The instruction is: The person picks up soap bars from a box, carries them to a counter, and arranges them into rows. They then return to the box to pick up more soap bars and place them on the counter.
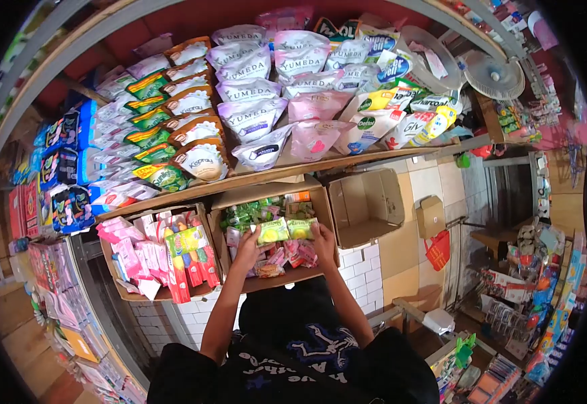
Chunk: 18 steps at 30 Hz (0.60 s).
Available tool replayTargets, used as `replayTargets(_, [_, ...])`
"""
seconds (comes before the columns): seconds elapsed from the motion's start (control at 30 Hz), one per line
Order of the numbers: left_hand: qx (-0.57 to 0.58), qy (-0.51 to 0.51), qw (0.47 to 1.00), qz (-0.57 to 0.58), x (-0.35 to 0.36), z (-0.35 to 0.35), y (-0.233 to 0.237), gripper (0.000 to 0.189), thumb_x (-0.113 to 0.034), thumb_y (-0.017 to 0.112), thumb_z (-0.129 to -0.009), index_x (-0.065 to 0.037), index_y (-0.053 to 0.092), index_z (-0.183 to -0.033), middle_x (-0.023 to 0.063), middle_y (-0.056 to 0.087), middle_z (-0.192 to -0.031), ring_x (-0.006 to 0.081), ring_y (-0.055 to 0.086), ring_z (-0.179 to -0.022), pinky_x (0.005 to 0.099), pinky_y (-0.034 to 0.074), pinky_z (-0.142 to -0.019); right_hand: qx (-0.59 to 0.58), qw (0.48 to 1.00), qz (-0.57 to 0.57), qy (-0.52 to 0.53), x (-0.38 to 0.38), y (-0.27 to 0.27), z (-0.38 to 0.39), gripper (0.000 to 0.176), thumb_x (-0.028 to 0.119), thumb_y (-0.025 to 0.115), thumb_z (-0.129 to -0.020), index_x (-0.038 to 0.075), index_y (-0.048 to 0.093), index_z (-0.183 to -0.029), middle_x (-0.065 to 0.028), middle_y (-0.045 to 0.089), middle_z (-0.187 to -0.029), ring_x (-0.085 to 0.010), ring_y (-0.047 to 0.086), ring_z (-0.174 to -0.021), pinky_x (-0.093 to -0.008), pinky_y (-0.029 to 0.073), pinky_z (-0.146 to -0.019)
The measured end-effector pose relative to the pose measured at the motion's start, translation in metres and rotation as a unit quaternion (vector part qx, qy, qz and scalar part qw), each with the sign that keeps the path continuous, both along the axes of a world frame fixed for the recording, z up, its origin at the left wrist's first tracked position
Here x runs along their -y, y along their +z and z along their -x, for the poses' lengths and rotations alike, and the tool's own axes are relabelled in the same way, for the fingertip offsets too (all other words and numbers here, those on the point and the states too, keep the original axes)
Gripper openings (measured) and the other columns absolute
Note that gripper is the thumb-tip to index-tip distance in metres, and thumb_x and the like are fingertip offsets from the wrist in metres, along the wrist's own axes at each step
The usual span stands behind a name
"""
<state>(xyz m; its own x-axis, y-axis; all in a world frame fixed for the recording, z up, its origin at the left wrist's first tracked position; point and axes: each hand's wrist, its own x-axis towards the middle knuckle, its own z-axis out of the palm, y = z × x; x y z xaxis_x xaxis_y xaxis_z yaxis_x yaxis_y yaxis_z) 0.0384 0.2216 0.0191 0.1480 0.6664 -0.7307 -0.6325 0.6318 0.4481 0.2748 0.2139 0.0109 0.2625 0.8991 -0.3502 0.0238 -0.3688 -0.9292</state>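
Note:
My left hand (247,246) is closed on a light-green packet (272,231) with a yellow picture on it. A similar light-green packet (301,229) sits right beside it, and my right hand (323,244) is closed on its right end. Both packets are level, above an open cardboard box (223,262). Inside that box lie dark-green packets (239,215) towards the back and pink packets (298,254) towards the front. The small print on the held packets is too blurred to read.
A wooden shelf (239,180) with rows of refill pouches (260,120) runs behind the boxes. Left is a box of pink and red packs (138,256); right, another cardboard box (365,205). A fan (494,75) stands at back right, and a red bag (437,251) hangs lower right.

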Motion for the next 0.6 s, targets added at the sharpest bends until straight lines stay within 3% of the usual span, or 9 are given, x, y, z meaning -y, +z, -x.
replayTargets(0.03, [-0.021, 0.014, 1.000, 0.008, 0.004, -0.001, 0.006, 0.046, -0.033, 0.056, -0.094, 0.003, 0.045, -0.121, 0.0140, 0.056, -0.116, 0.0292, 0.060, -0.104, 0.0458, 0.056, -0.086, -0.065, 0.998, 0.024, -0.005, 0.007, -0.004, -0.002, 0.029, 0.025, 0.054, -0.097, -0.002, 0.064, -0.098, -0.0030, 0.064, -0.088, -0.0079, 0.057, -0.078, -0.0229, 0.048, -0.066])
replayTargets(0.13, [0.048, -0.033, 0.998, -0.001, 0.014, 0.010, 0.043, 0.047, -0.034, 0.053, -0.096, 0.003, 0.044, -0.124, 0.0131, 0.056, -0.117, 0.0294, 0.059, -0.106, 0.0459, 0.055, -0.087, -0.156, 0.987, 0.040, -0.031, 0.019, -0.010, -0.001, 0.031, 0.027, 0.054, -0.097, -0.003, 0.062, -0.102, -0.0057, 0.064, -0.093, -0.0120, 0.062, -0.082, -0.0252, 0.053, -0.071])
replayTargets(0.17, [0.056, -0.029, 0.998, -0.015, 0.019, 0.011, 0.049, 0.047, -0.034, 0.049, -0.098, 0.004, 0.044, -0.125, 0.0133, 0.056, -0.120, 0.0295, 0.059, -0.108, 0.0468, 0.054, -0.089, -0.177, 0.983, 0.031, -0.028, 0.020, -0.008, 0.000, 0.033, 0.027, 0.053, -0.097, -0.003, 0.059, -0.107, -0.0091, 0.064, -0.098, -0.0183, 0.066, -0.085, -0.0311, 0.057, -0.074])
replayTargets(0.27, [0.067, -0.010, 0.995, -0.070, 0.033, 0.013, 0.068, 0.046, -0.034, 0.046, -0.099, 0.004, 0.045, -0.126, 0.0140, 0.055, -0.123, 0.0293, 0.058, -0.110, 0.0482, 0.053, -0.091, -0.245, 0.961, 0.107, -0.076, 0.017, 0.060, 0.015, 0.033, 0.027, 0.053, -0.097, -0.004, 0.058, -0.108, -0.0111, 0.064, -0.100, -0.0226, 0.066, -0.088, -0.0368, 0.058, -0.075])
replayTargets(0.3, [0.058, 0.004, 0.996, -0.068, 0.037, 0.013, 0.075, 0.046, -0.034, 0.044, -0.100, 0.004, 0.046, -0.125, 0.0146, 0.054, -0.125, 0.0297, 0.057, -0.112, 0.0499, 0.051, -0.093, -0.251, 0.958, 0.117, -0.069, 0.016, 0.064, 0.015, 0.033, 0.027, 0.053, -0.097, -0.004, 0.057, -0.109, -0.0123, 0.064, -0.102, -0.0269, 0.066, -0.093, -0.0431, 0.058, -0.078])
replayTargets(0.6, [0.042, 0.061, 0.991, -0.108, 0.079, 0.003, 0.139, 0.047, -0.033, 0.036, -0.102, 0.003, 0.041, -0.131, 0.0169, 0.051, -0.129, 0.0321, 0.054, -0.116, 0.0499, 0.047, -0.098, -0.312, 0.947, 0.063, 0.043, 0.018, 0.108, 0.006, 0.027, 0.025, 0.056, -0.095, 0.000, 0.058, -0.105, -0.0099, 0.062, -0.101, -0.0252, 0.065, -0.093, -0.0446, 0.057, -0.078])
